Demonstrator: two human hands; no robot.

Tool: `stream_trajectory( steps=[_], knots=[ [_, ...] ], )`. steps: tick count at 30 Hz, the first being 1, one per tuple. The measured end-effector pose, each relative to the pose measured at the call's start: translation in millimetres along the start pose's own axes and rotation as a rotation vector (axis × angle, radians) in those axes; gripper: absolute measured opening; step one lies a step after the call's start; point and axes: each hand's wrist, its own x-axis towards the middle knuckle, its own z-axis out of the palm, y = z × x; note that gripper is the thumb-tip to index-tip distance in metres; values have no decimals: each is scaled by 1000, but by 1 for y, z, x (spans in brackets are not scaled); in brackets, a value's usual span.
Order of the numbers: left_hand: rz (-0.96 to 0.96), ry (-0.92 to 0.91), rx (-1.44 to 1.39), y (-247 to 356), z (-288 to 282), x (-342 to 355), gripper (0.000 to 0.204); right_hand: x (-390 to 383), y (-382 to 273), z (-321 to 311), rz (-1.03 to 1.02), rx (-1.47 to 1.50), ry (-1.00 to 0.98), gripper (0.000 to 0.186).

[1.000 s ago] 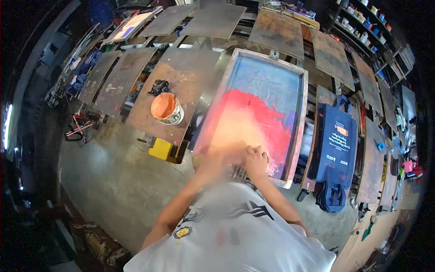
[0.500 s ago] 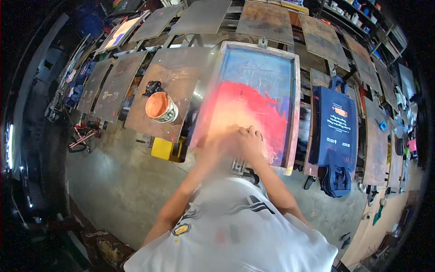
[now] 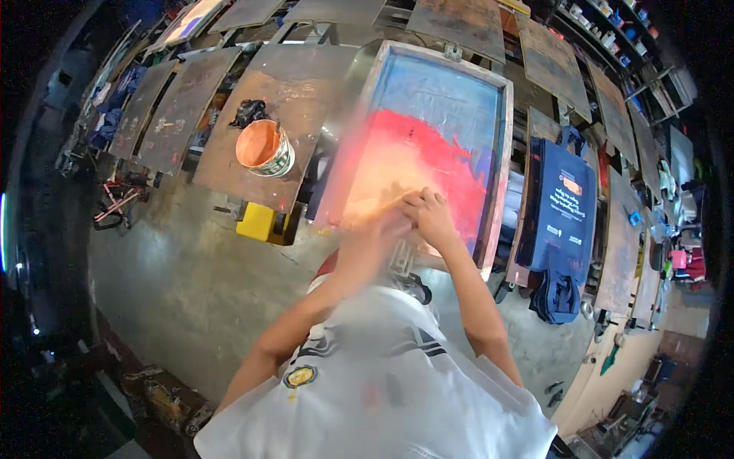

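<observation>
A printing screen [image 3: 508, 145] with a wooden frame lies in front of me. Its mesh is blue at the far end, and red and pale orange ink covers the nearer part. My right hand [image 3: 430, 216] is over the inked near end, with its fingers curled and pressed together. Whatever it grips is hidden beneath them. Close beside it, my left hand [image 3: 375, 233] is smeared by a hazy patch in the picture, so its fingers do not show clearly. A metal clamp [image 3: 401, 258] sits at the screen's near edge, just below the hands.
Left of the screen, a tub of orange ink [image 3: 264, 149] stands on a board next to a crumpled black bag [image 3: 248, 113]. A yellow block [image 3: 260, 222] juts out below. Dark blue printed bags [image 3: 562, 206] lie on the right. Several flat boards [image 3: 550, 65] line the back.
The view has shifted, so the screen and tub sit higher in the picture. Both hands stay together over the screen's near end, and the right hand's fingers remain curled.
</observation>
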Motion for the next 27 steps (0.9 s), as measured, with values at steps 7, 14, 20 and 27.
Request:
stream_trajectory(
  steps=[7,14,20,27],
  knots=[
    [-158,-176,-81,-17,-9,1,47,26,-12,1,-83,-102,1,41],
    [99,44,-106,-39,19,-18,46,22,10,-6,-282,-97,-201,43],
    [-83,-56,-232,-50,27,-17,49,57,3,-10,-386,-143,-184,45],
    [-100,-5,-152,-53,49,-26,49,47,10,-6,-452,-160,-236,40]
  ],
)
